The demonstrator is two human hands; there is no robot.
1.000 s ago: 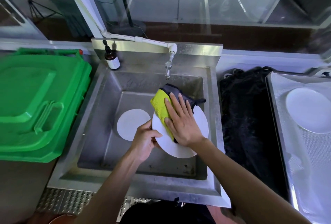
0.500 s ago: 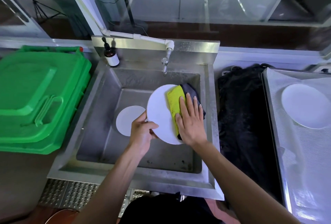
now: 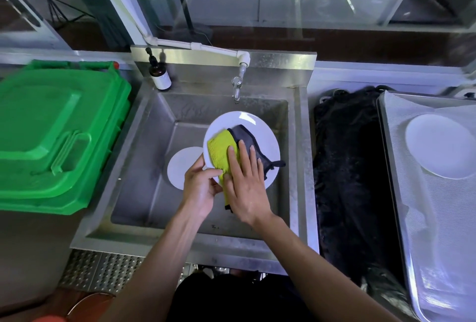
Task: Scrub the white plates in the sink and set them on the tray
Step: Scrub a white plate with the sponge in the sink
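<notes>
The white plate is held tilted over the sink, its face now turned up toward the camera where a second ago it showed edge-on and lower. The left hand has its grip closed on the plate's near-left rim, thumb on top. The right hand lies flat with straight fingers, pressing the yellow-and-grey cloth against the plate; the cloth has swept back to the centre, so scrubbing looks mid-stroke. A second plate waits on the sink floor, and one cleaned plate already sits on the tray at right.
</notes>
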